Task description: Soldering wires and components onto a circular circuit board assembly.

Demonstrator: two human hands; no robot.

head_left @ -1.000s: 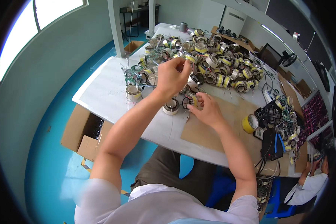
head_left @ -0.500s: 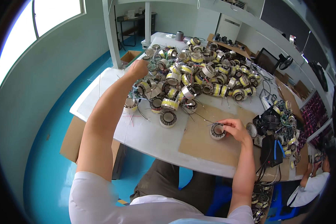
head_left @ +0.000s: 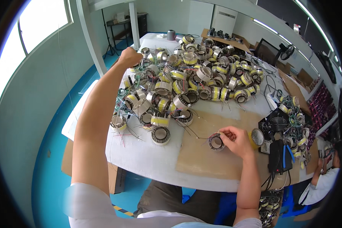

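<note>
My right hand (head_left: pixel 236 141) pinches the rim of a ring-shaped motor stator (head_left: pixel 211 145) between thumb and fingers, over a brown sheet (head_left: pixel 201 163) on the table. A thin lead runs from this stator toward the pile. At full stretch, my left hand (head_left: pixel 130 57) is at the far left edge of a big heap of stators (head_left: pixel 190 59), many wrapped in yellow tape. Its fingers are curled closed, and whatever they grip is hidden. Nearer me, a single stator (head_left: pixel 160 142) lies with its opening upward at the heap's front.
Right of my right hand are a roll of yellow tape (head_left: pixel 256 138), a black box with a fan grille (head_left: pixel 274 122) and blue-handled pliers (head_left: pixel 287 155). More wired stators (head_left: pixel 297 117) lie beyond. A white post (head_left: pixel 90 38) rises beside my left arm. Another person's arm (head_left: pixel 318 174) shows at right.
The whole view has shifted, so the table sits lower and farther left. My left hand has reached slightly farther along the heap's edge. My right hand still holds the stator over the sheet.
</note>
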